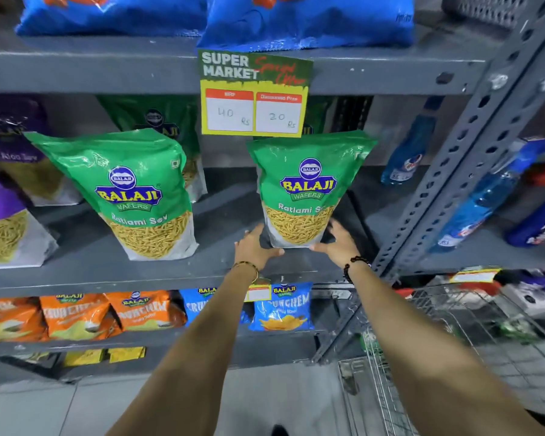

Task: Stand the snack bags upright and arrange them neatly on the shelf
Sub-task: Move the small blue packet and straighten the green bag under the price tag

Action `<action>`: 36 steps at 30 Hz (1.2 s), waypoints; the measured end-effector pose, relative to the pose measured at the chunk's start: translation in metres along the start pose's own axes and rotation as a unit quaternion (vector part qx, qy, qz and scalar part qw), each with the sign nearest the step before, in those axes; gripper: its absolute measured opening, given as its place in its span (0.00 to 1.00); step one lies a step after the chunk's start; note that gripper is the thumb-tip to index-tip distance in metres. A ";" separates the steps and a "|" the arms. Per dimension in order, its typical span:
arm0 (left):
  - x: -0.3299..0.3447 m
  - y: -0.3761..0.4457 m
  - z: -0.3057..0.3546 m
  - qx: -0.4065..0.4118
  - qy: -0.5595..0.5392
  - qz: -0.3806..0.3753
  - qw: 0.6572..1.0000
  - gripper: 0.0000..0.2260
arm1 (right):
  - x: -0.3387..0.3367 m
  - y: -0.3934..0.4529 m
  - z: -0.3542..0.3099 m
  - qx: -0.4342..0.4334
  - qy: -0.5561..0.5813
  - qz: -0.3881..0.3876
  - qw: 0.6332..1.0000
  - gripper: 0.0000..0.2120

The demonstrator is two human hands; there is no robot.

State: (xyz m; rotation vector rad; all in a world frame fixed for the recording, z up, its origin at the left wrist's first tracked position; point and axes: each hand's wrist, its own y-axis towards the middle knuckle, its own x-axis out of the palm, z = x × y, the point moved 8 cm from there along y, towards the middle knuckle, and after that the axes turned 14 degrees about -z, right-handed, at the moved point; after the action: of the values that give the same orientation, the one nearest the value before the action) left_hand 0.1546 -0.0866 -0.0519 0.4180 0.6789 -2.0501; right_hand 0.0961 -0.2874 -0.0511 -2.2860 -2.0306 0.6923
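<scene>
A green Balaji Ratlami Sev bag (306, 187) stands upright on the grey middle shelf (158, 278), right of centre under the price card. My left hand (255, 247) lies against its lower left corner, thumb at the bottom front edge. My right hand (339, 243) is beside its lower right corner, fingers spread and a little apart from the bag, thumb tip at the bottom edge. A second green Ratlami Sev bag (139, 196) stands to the left, tilted slightly. Another green bag (162, 121) stands behind it. Purple Aloo Sev bags (10, 196) fill the shelf's left end.
A supermarket price card (254, 96) hangs from the upper shelf, which holds blue bags (306, 20). Orange and blue Crunchem bags (282, 309) sit on the lower shelf. A slotted steel upright (472, 152) bounds the right side, with blue bottles (491, 196) beyond. A wire trolley (453, 335) stands at lower right.
</scene>
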 end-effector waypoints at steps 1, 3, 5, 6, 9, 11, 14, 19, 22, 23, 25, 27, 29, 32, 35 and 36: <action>0.000 0.000 0.001 -0.001 0.000 0.003 1.000 0.37 | 0.000 0.001 0.001 0.001 0.000 0.006 1.000 0.42; -0.001 0.001 0.002 0.000 -0.005 0.005 1.000 0.34 | -0.001 0.003 0.002 -0.002 0.002 0.015 1.000 0.41; -0.003 -0.001 0.003 -0.001 -0.014 0.012 1.000 0.32 | 0.001 0.003 0.002 -0.009 0.001 0.016 1.000 0.40; -0.004 -0.002 0.002 -0.002 -0.017 0.017 1.000 0.31 | 0.002 0.003 0.001 -0.013 -0.001 0.014 1.000 0.40; -0.006 -0.008 0.001 -0.003 -0.036 0.030 0.999 0.30 | 0.003 0.002 -0.002 -0.021 -0.011 0.005 1.000 0.39; -0.008 -0.013 0.001 -0.005 -0.041 0.034 0.999 0.29 | 0.004 0.000 -0.003 -0.023 -0.020 -0.001 1.000 0.38; -0.008 -0.018 0.001 -0.003 -0.037 0.041 0.998 0.28 | 0.005 -0.005 -0.001 -0.023 -0.021 -0.007 0.999 0.37; -0.005 -0.021 0.005 0.000 -0.028 0.030 0.999 0.28 | 0.005 -0.011 0.001 -0.024 -0.013 -0.016 1.000 0.39; -0.002 -0.021 0.008 -0.001 -0.031 0.023 0.999 0.27 | 0.007 -0.011 -0.002 -0.020 -0.017 -0.025 0.999 0.40; -0.001 -0.021 0.008 -0.002 -0.035 0.023 0.999 0.26 | 0.009 -0.010 -0.002 -0.018 -0.018 -0.026 0.999 0.40; -0.001 -0.021 0.008 -0.002 -0.047 0.025 0.999 0.26 | 0.010 -0.009 -0.003 -0.017 -0.020 -0.022 0.999 0.38; -0.001 -0.021 0.007 -0.002 -0.056 0.027 0.998 0.26 | 0.010 -0.009 -0.002 -0.009 -0.026 -0.018 0.999 0.37; -0.001 -0.022 0.007 -0.002 -0.052 0.026 0.998 0.26 | 0.009 -0.008 -0.001 -0.001 -0.027 -0.017 0.999 0.37; -0.002 -0.023 0.008 -0.002 -0.053 0.030 0.998 0.25 | 0.008 -0.008 0.000 0.005 -0.027 -0.017 0.999 0.37; -0.002 -0.024 0.009 -0.002 -0.057 0.038 0.998 0.24 | 0.008 -0.009 -0.001 0.006 -0.028 -0.021 0.999 0.37; -0.003 -0.025 0.010 -0.001 -0.057 0.040 0.998 0.24 | 0.008 -0.009 -0.001 0.006 -0.027 -0.021 0.999 0.36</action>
State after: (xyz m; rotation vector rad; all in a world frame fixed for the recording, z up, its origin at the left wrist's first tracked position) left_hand 0.1350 -0.0799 -0.0354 0.3187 0.5874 -1.9814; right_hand 0.0886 -0.2781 -0.0501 -2.2339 -2.0854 0.7695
